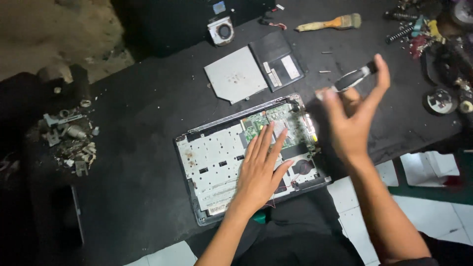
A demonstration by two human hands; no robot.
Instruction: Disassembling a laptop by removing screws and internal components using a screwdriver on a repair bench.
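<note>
Head view, looking down on a dark surface (143,123). I see an opened laptop base (249,157) lying flat, its long axis running from lower left to upper right, near edge overhanging toward my lap.

Left hand (261,167) lies palm down on the laptop base, fingers spread and flat, gripping nothing; fingertips point up-right toward the green circuit board (276,120). This hand is the nearer one to the board, in fact touching the chassis just beside it.

Right hand (352,116) is raised above the surface off the laptop's right end, fingers loosely curled around a dark tool with a pale band (352,79). It looks like a screwdriver handle, though motion blur keeps me from being sure. The tool sits between thumb and fingertips, tilted up to the right.

Edges and room: beyond the laptop's far edge lie a flat silver drive (235,74) and a dark panel (278,59), just apart from it. A paintbrush (330,22) lies farther back. Loose screws and metal scraps (71,140) are heaped well to the left. Tool clutter (443,54) crowds the far right. Bare dark surface shows left of the laptop.
</note>
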